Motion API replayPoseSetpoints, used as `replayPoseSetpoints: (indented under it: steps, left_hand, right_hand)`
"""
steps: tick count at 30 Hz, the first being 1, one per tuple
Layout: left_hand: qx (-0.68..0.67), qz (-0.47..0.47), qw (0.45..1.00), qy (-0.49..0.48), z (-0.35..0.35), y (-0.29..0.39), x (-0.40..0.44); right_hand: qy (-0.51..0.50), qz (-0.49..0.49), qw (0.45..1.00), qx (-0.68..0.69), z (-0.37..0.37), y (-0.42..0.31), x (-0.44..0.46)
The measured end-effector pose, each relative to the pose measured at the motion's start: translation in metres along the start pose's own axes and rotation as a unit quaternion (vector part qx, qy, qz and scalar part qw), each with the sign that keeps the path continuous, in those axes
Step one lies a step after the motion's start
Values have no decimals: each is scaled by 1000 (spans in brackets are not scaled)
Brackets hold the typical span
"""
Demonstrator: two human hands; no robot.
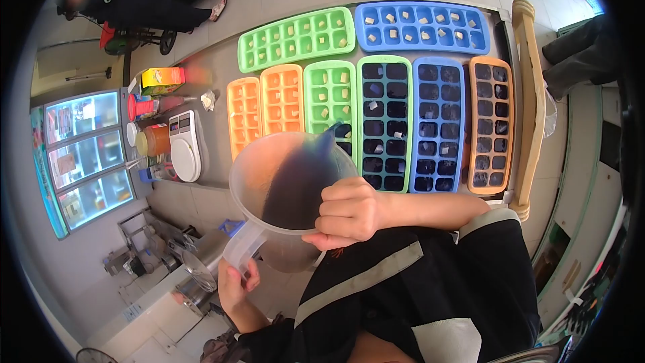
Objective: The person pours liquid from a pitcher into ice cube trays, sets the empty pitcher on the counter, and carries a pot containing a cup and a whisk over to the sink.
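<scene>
A translucent plastic jug (250, 178) with dark liquid (295, 188) in it is tilted over the trays. The liquid runs from its spout into the lower part of a green ice cube tray (329, 64), which is partly hidden behind the jug. Curled round the jug's handle (240, 250) are the fingers of my left hand (236, 286). My right hand (349, 212) is closed on the jug's rim at the right side. Right of the spout, another green tray (384, 59), a blue tray (438, 62) and an orange tray (490, 62) hold dark liquid.
At the back lie a green tray (295, 38) and a blue tray (422, 27) with pale cubes. Two orange trays (282, 70) stand at left. A white scale (185, 146), jars (153, 140) and a yellow box (163, 81) line the left edge. A person (148, 12) stands beyond.
</scene>
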State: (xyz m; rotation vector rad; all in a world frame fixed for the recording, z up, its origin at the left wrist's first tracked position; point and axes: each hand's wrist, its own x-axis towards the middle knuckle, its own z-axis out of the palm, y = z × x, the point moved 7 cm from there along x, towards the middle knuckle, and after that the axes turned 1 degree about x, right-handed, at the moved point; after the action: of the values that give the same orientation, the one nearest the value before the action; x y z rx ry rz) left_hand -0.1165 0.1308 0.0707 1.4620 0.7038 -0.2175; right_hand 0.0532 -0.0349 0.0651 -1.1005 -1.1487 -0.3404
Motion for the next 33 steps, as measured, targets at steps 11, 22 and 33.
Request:
replayPoseSetpoints:
  steps: [11, 22, 33]
  left_hand:
    - [8, -6, 1000, 4, 6, 20, 17]
    - [-13, 5, 1000, 9, 7, 38, 30]
    - [-36, 16, 999, -18, 5, 56, 45]
  right_hand:
    - [-9, 23, 999, -38, -7, 11, 10]
    - [18, -3, 1000, -24, -14, 21, 22]
    - [36, 3, 999, -40, -21, 34, 36]
